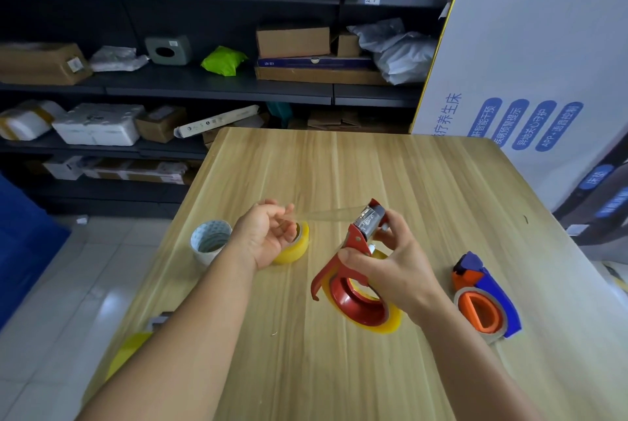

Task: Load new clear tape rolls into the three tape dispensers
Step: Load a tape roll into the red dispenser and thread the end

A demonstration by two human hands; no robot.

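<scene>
On the worktop [339, 369], the right hand [384, 271] grips the stiff red dispenser [353, 288], already carrying its roll, just above the wood. The left hand [268, 233] pinches the tape strip [326, 213] pulled from the cutter head. This film is probably light, sticky and easily creased, so I think it is best held at its free end.

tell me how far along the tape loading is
Seemingly done: the blue dispenser lies on the table with a roll in it. In hand: the right hand grips the red dispenser, already holding a roll, while the left hand pulls its tape strip out. Left: a yellowish roll sits loose; no third dispenser is clearly visible.
</scene>
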